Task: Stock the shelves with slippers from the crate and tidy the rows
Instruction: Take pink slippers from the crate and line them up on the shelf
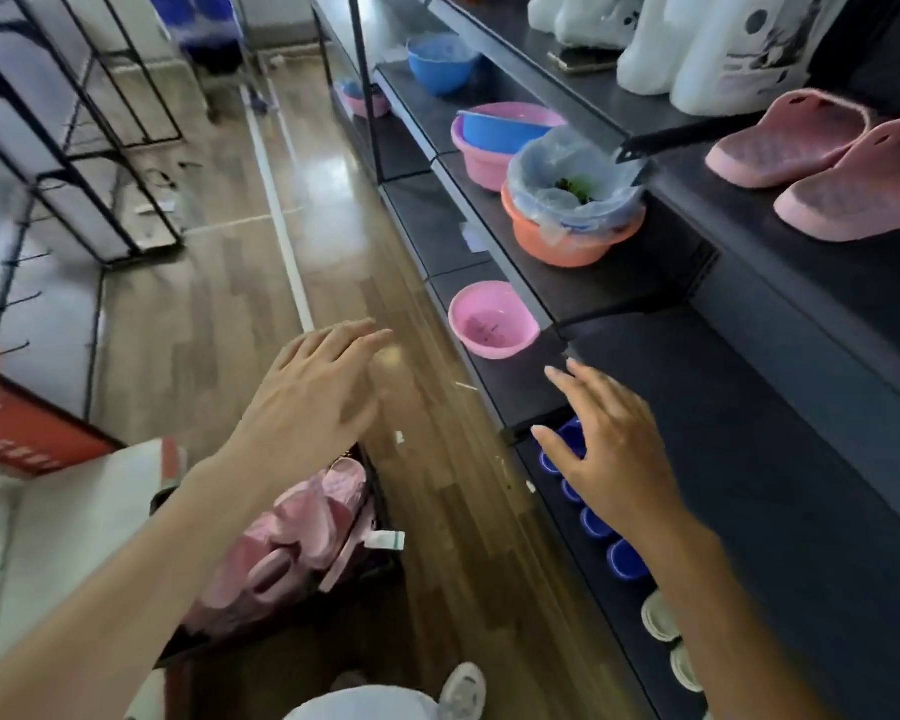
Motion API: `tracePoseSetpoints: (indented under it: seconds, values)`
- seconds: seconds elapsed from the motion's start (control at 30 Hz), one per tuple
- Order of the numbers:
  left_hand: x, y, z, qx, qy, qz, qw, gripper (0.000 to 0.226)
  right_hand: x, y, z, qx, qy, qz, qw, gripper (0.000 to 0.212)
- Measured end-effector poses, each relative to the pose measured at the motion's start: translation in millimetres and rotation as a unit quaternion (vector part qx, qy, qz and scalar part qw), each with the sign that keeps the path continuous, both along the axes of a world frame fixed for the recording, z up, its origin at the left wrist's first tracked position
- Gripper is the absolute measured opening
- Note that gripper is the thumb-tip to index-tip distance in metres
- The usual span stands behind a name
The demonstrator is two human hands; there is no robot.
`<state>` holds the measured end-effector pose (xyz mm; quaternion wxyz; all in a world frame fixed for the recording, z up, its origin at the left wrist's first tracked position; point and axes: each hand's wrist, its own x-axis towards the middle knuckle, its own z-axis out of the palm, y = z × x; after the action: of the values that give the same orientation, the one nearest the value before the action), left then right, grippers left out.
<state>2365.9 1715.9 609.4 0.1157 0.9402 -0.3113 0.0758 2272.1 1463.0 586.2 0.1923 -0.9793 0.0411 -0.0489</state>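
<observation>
Left hand was spread, palm down, and held nothing; it hung in the air over the floor just beyond the crate. Right hand was also flat-fingered and empty, over the front edge of a low shelf and across a row of blue slippers. Whether it touched them could not be told.

Task stock: pink slippers lay heaped in the crate on the floor, below the left forearm. One pink pair stood on a higher shelf, soles up, the two touching.

Assessment: with both hands empty, the step appeared to fall between picks, either a reach for more stock or a straightening of the blue row. The next move would call for lowering a hand into the crate, gripping a pair firmly (the heap looked wrapped in slippery film) and setting it square beside the shelved pair.

Limits of view: both hands were blurred. The left forearm covered part of the crate, so no count was possible. The right hand and forearm hid part of the blue row. White items further along that shelf were too indistinct to identify.
</observation>
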Motion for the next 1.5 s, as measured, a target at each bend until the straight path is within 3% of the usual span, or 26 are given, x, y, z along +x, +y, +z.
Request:
tracePoseSetpoints:
  seconds: [0.4,0.8,0.9,1.07,1.4,1.5]
  values:
    - [-33,153,-24,-0.007,0.052,0.131,0.99,0.054,34,148,-16,-0.007,0.039,0.143,0.989,0.056]
    - [-11,326,-98,-0.07,0.155,0.186,0.968,0.063,71,318,-81,0.017,0.105,0.125,0.986,0.057]
    - [1,346,-129,-0.094,0.18,0.198,0.959,0.068,87,341,-111,0.019,0.134,0.119,0.984,0.056]
    - [26,357,-203,-0.099,0.265,0.232,0.931,0.049,117,363,-185,0.024,0.188,0.108,0.976,0.057]
    - [69,346,-399,-0.092,0.416,0.284,0.859,0.049,160,360,-372,0.074,0.281,0.02,0.957,0.064]
    - [77,338,-451,-0.082,0.426,0.275,0.858,0.049,170,353,-427,0.109,0.3,-0.011,0.948,0.069]
